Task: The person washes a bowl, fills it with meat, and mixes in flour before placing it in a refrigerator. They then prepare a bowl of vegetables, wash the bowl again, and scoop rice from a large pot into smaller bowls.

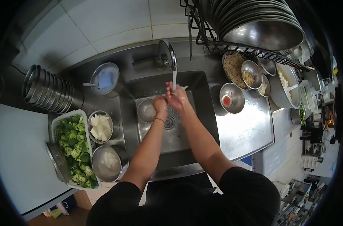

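1. Over the sink (206, 113), clock centred on its drain (169, 122): tap (167, 44) at 12, water (174, 77) running.
2. Right hand (177, 98): palm up, fingers apart and loosely bent, under the stream. A small pale shape shows beside it; nature cannot be told.
3. Left hand (160, 104): just beside the right, fingers bent inward. Cannot tell whether it grips anything.
4. Small bowl (142, 109): in the sink at 10, close to the left hand.
5. Surroundings: white basket (68, 114) of broccoli between 8 and 9; bowl of white pieces (115, 135) at 9; bowl with red contents (226, 91) between 2 and 3 on the tabletop (243, 132).
6. Risks, judged: a wet, loose grip could let a small item slip towards the drain; a wrist swung towards 10 could tip the small bowl; water striking the palm could splash the nearby bowls.
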The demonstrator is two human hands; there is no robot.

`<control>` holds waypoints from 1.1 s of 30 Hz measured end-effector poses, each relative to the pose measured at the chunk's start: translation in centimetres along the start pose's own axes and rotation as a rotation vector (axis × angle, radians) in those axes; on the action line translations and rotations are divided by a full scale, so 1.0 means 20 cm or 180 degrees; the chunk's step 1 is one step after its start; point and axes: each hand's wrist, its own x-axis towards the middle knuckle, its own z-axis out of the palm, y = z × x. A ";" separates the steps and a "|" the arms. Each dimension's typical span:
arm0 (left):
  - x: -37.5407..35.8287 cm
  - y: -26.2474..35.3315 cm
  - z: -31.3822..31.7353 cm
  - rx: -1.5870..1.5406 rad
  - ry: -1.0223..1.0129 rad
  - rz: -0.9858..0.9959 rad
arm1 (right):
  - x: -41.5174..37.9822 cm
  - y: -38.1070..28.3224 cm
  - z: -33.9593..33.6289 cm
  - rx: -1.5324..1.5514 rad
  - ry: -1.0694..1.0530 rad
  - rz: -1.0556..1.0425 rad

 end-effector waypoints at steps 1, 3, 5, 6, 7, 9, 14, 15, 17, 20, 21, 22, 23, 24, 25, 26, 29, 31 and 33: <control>-0.01 0.00 0.03 0.0006 -0.0011 -0.0003 | -0.01 -0.02 0.07 0.0005 0.0005 -0.0010; -0.03 0.04 0.16 0.0180 0.0013 -0.0674 | -0.05 -0.10 0.30 -0.3182 0.1509 -0.0663; 0.07 0.00 0.22 -0.0499 -0.0332 -0.0935 | -0.04 -0.09 0.24 -0.3826 0.1146 -0.0947; 0.10 -0.04 0.23 -0.1175 -0.0656 -0.1216 | -0.05 -0.07 0.20 -0.4457 0.0765 -0.1196; 0.09 -0.02 0.24 -0.1175 -0.0668 -0.1223 | -0.09 -0.05 0.19 -0.4460 0.0779 -0.1200; 0.02 0.17 0.31 -0.2082 -0.0610 -0.1325 | -0.17 -0.02 0.19 -0.4649 0.0670 -0.2408; -0.21 0.41 0.31 -0.0701 -0.0616 -0.0129 | -0.36 -0.10 0.26 -0.3179 0.0885 -0.0987; -0.15 0.32 0.29 0.0075 -0.0615 0.0568 | -0.38 -0.13 0.25 -0.2129 0.0355 -0.0747; -0.20 0.42 0.35 0.2059 0.0049 0.1874 | -0.44 -0.11 0.16 -0.0622 -0.0375 -0.0601; 0.16 0.24 0.44 0.1711 0.0311 0.1999 | -0.70 -0.08 -0.01 -0.1256 -0.0573 -0.0804; 0.37 0.25 0.44 0.1185 0.0060 0.0762 | -0.83 -0.07 -0.09 -0.2322 -0.0495 -0.0807; 0.52 0.32 0.49 0.0660 -0.0200 -0.0468 | -0.95 -0.09 -0.16 -0.3393 -0.0379 -0.0801; 0.49 0.47 0.57 0.0503 -0.0486 -0.1035 | -1.04 -0.14 -0.22 -0.4478 -0.0228 -0.0765; 0.56 0.58 0.62 0.1140 -0.0587 -0.1138 | -1.12 -0.21 -0.26 -0.5553 -0.0044 -0.0678; 0.85 0.58 0.54 0.0596 -0.0906 -0.1438 | -1.20 -0.39 -0.14 -0.5357 0.0282 -0.0908; 1.08 0.53 0.49 0.0051 -0.1207 -0.1740 | -1.28 -0.64 0.07 -0.5136 0.0590 -0.1115; 0.62 0.72 0.59 -0.1394 -0.0657 -0.1159 | -1.37 -1.33 0.60 -0.5518 0.0414 -0.4049; 0.47 0.62 0.58 -0.1152 -0.0766 -0.0725 | -1.36 -1.69 0.88 -0.6063 0.0125 -0.5077; 0.26 0.48 0.49 -0.0174 -0.0967 -0.0188 | -1.32 -1.88 1.04 -0.6885 -0.0229 -0.4599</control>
